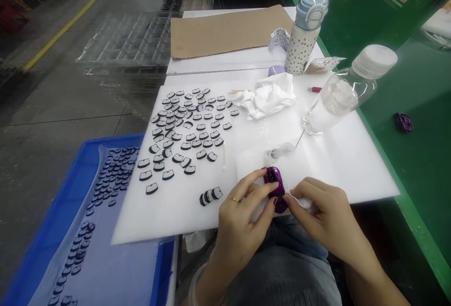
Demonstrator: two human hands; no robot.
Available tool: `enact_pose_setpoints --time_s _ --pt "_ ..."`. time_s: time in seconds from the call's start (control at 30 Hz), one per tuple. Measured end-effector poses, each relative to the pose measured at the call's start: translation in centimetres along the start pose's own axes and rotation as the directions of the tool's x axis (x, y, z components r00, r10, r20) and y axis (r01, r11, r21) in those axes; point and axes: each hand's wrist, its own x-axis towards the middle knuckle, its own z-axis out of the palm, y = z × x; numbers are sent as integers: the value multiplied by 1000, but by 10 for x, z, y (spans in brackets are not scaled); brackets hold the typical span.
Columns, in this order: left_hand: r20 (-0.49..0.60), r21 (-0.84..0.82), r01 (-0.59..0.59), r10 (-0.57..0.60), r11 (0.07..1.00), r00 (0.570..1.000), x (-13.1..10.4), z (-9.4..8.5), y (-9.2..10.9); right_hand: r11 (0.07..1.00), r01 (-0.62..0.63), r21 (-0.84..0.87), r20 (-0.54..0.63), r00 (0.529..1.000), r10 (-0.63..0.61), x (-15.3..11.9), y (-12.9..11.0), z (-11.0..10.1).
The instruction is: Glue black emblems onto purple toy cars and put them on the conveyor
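Observation:
At the front edge of the white board, my left hand (248,207) grips a shiny purple toy car body (274,181) between thumb and fingers. A white cloth or tissue (303,202) is pinched in my right hand (324,212), its tip against the car's right side. Just beyond the car lies a small clear container (280,152) with a thin stick leaning by it. Left of my hands sits a short row of small dark curved parts (211,195). Many more such parts (190,137) spread over the board's left half.
A clear bottle with a white cap (338,94), a dotted drinking bottle (305,33) and crumpled tissue (268,94) stand behind. A cotton swab (224,155) lies mid-board. Cardboard (225,33) covers the far end. Left is a blue bin (75,169); right, another purple car (403,121).

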Motion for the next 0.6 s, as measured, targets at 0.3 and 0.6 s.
enact_pose_setpoints --time_s 0.3,0.6 --pt "93 -22 0 2 1000 996 -4 -5 -3 898 361 -252 -75 918 -390 -9 5 12" --pt "42 11 -84 83 996 996 -9 2 -7 946 111 -306 -191 966 -175 -14 22 -26"
